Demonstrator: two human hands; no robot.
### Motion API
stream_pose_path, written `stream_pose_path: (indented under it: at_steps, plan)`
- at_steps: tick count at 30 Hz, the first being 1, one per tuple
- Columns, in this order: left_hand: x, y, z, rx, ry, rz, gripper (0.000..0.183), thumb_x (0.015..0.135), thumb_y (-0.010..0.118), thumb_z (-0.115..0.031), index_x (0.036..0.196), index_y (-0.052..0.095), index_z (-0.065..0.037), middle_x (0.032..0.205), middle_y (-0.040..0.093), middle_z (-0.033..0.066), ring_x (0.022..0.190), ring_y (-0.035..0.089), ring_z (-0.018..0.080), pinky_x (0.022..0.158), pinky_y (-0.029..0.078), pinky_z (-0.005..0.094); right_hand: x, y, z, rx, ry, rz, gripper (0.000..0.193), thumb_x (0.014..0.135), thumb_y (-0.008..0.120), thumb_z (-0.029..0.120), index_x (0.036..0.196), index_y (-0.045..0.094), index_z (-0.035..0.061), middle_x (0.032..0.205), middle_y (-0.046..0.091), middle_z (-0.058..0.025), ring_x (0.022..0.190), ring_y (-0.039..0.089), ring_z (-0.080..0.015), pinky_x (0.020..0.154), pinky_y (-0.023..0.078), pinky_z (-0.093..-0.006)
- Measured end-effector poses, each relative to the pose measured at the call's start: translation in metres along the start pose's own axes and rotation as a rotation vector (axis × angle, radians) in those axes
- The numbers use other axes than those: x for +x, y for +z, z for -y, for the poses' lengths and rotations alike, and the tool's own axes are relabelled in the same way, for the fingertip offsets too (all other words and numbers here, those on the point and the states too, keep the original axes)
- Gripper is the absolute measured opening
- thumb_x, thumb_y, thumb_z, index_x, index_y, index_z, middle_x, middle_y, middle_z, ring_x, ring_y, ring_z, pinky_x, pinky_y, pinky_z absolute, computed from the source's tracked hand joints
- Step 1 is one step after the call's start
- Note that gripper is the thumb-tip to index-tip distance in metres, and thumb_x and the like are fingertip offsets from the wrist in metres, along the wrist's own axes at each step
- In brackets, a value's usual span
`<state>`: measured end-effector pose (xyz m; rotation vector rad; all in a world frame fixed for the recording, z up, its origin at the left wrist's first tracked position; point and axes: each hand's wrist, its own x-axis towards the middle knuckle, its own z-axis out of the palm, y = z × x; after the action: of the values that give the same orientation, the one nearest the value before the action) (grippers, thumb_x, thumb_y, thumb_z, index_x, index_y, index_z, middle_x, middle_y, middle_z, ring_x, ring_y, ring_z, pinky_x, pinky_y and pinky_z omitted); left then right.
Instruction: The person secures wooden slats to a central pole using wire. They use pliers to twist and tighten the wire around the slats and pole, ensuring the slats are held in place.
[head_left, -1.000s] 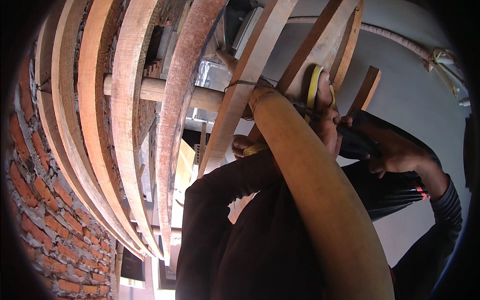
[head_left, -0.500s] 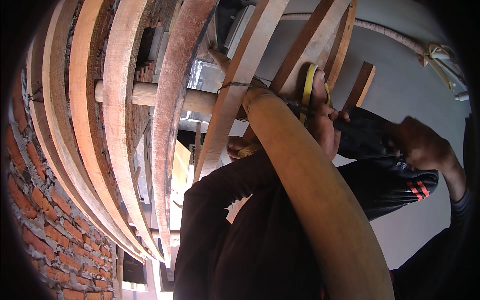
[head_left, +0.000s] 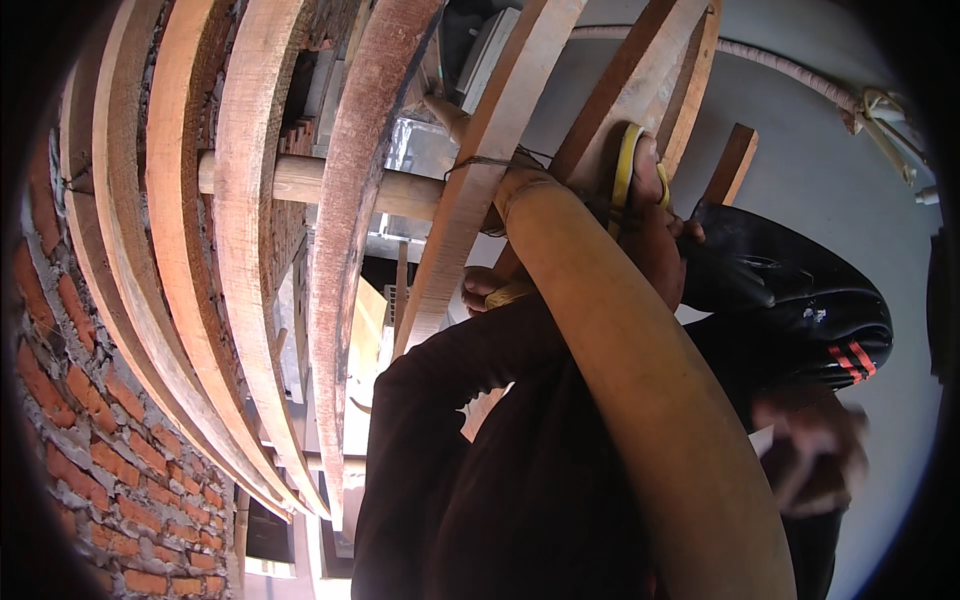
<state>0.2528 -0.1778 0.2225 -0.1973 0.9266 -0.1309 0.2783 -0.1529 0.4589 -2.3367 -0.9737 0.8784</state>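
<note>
My left hand (head_left: 657,262) is partly hidden behind a thick bamboo pole (head_left: 625,345). Its fingers are closed around a dark-handled tool (head_left: 738,276), whose kind I cannot make out; the handle sticks out toward my bent knee. Close by is a foot in a yellow-strapped sandal (head_left: 626,165), resting at a timber. My right hand (head_left: 815,450), smeared by motion, is below the knee in black trousers with red stripes (head_left: 852,364). Dark wire (head_left: 482,161) is bound around a slanted timber (head_left: 470,205) where it crosses the bamboo.
Several long timber battens (head_left: 245,190) run along the left, crossed by a round pole (head_left: 297,180). Beyond them stands a rough brick wall (head_left: 100,465). A grey wall (head_left: 800,130) is on the right, with a wrapped hose (head_left: 790,72) along the top. Gaps open between the battens.
My right hand has dropped from beside the knee to below it, toward my body. The left hand stays by the foot with the tool. The view has shifted slightly.
</note>
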Motion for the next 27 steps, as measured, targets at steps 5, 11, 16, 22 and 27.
stream_pose_path:
  at_steps: [5,11,16,22,27]
  plan:
    - [-0.027,0.031,-0.043,-0.013,0.146,-0.058,0.044,0.092,0.049,-0.052,0.11,0.053,-0.012,0.101,0.056,0.0052,0.09,0.055,0.0118,0.076,0.046,0.0269,0.019,0.041,-0.091,-1.074,-0.209,0.32,0.06,0.085,0.048,0.005,0.143,0.034,0.0053,0.136,0.043,-0.0212,0.12,0.048,-0.0355,0.102,0.04,-0.0417]
    - [-0.032,0.046,-0.044,-0.054,0.209,0.059,0.061,0.097,0.042,-0.051,0.141,0.03,-0.011,0.139,0.033,0.0049,0.131,0.028,0.0129,0.107,0.027,0.034,0.06,0.026,-0.139,-1.458,-0.477,0.174,0.068,0.079,0.056,0.014,0.144,0.037,0.0202,0.114,0.054,-0.0071,0.077,0.055,-0.0165,0.069,0.052,-0.0271]
    - [0.004,0.016,-0.021,-0.024,0.206,0.008,0.055,0.099,0.043,-0.041,0.139,0.033,-0.004,0.13,0.041,0.0102,0.122,0.04,0.0171,0.1,0.032,0.0313,0.073,0.019,-0.143,-1.299,-0.395,0.394,0.066,0.075,0.059,0.01,0.139,0.042,0.0136,0.1,0.053,-0.0051,0.071,0.056,-0.0148,0.053,0.051,-0.0238]
    - [-0.019,0.02,-0.027,-0.062,0.179,0.032,0.056,0.095,0.054,-0.044,0.131,0.038,-0.003,0.114,0.045,0.0083,0.103,0.049,0.0128,0.083,0.044,0.0315,0.089,0.006,-0.131,-0.997,-0.272,0.471,0.057,0.077,0.058,0.014,0.132,0.047,0.0047,0.108,0.055,-0.0065,0.092,0.055,-0.0245,0.094,0.043,-0.043]
    - [-0.011,0.013,-0.025,-0.237,0.153,0.05,0.042,0.093,0.057,-0.046,0.114,0.048,-0.011,0.098,0.051,0.0019,0.094,0.054,0.0119,0.086,0.044,0.0311,0.083,0.018,-0.133,-1.144,-0.453,0.269,0.049,0.079,0.055,0.015,0.126,0.053,0.002,0.107,0.057,-0.0086,0.09,0.056,-0.0229,0.083,0.048,-0.0364]
